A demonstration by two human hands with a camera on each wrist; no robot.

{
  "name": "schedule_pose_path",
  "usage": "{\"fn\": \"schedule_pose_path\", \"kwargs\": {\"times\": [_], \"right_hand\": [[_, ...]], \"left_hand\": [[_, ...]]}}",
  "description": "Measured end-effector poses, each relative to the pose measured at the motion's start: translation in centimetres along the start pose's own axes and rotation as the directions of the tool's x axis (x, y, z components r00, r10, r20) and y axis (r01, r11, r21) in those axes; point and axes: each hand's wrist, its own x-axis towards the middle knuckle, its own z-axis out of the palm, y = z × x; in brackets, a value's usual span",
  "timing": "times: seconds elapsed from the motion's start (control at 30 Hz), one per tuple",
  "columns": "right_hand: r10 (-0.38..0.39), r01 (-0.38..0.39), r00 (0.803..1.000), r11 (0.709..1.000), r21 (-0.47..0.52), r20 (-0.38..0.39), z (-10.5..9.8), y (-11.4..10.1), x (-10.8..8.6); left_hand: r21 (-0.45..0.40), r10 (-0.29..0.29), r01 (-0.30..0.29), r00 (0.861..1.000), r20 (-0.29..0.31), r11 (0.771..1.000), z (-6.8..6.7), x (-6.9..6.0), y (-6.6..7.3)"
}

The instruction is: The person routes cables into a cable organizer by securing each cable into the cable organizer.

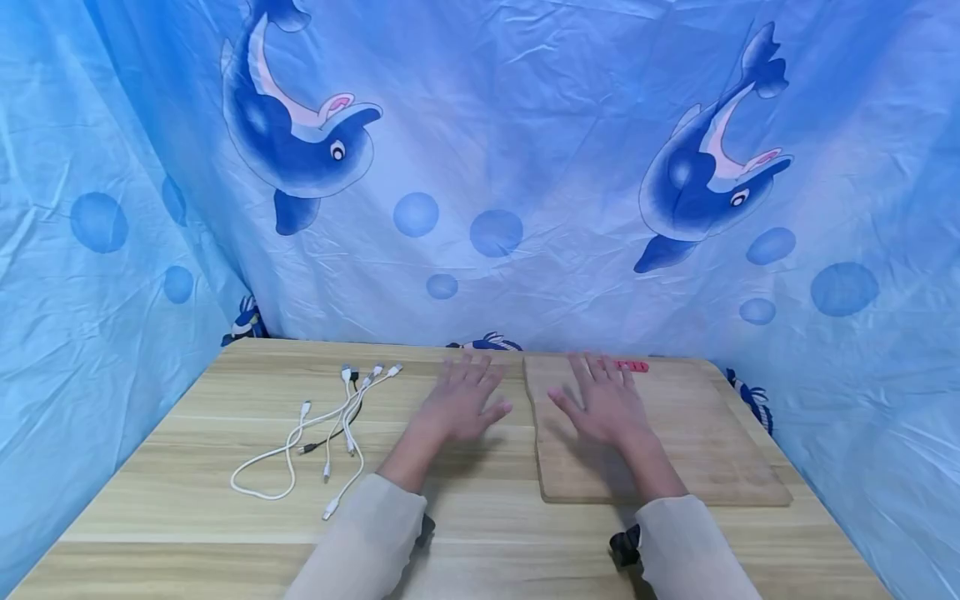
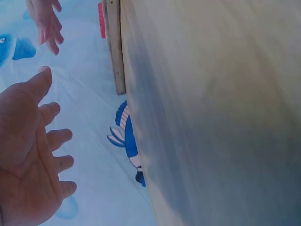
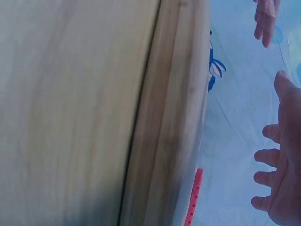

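My left hand [image 1: 461, 402] is held over the wooden table with its fingers spread and nothing in it. To its right, my right hand [image 1: 606, 405] spreads its fingers over a wooden board [image 1: 675, 450], likewise holding nothing. Both wrist views show air between the hands and the surfaces below. At the board's far edge, by the right fingertips, lies a red strip [image 1: 636, 366] with dark marks in the right wrist view, partly hidden in the head view. Several white charging cables [image 1: 289, 450] lie loosely tangled left of my left hand, with a black cable [image 1: 309, 447] among them.
The wooden table [image 1: 187, 517] ends at the back against a blue curtain [image 1: 465, 167] printed with dolphins and bubbles, which also hangs at both sides. The board covers much of the table's right half.
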Motion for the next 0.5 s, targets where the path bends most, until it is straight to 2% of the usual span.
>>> {"fn": "schedule_pose_path", "kwargs": {"times": [0.27,0.5], "right_hand": [[0.024,-0.024,1.0,1.0,-0.007,-0.018,-0.1,3.0,-1.0],[0.094,-0.093,0.995,0.995,-0.024,0.034,-0.9,6.2,-2.4]], "left_hand": [[-0.028,0.01,-0.009,0.998,0.055,1.0,0.1,0.9,1.8],[-0.037,0.023,-0.018,0.99,0.138,0.999,0.9,1.6,3.1]]}}
